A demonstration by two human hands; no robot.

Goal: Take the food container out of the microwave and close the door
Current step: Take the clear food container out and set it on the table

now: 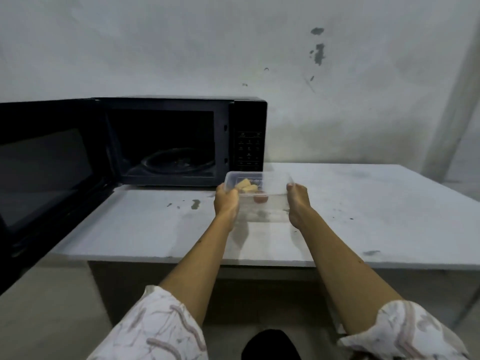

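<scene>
While both hands grip it, the food container (259,196) hangs over the table (363,216).
Left hand (226,200) and right hand (298,202) clamp its sides; behind, microwave (181,141), door (49,165) swung wide open.

1 microwave (181,141), 1 container (259,196), 2 hands (226,201)

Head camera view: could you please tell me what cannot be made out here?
- Microwave keypad labels: too small and dark to read.
- Open door: its left part is cut off by the frame edge.
- Container: whether it rests on the table or is held above it; clear plastic, blurred.
- Red food: blurred, unidentifiable.
</scene>
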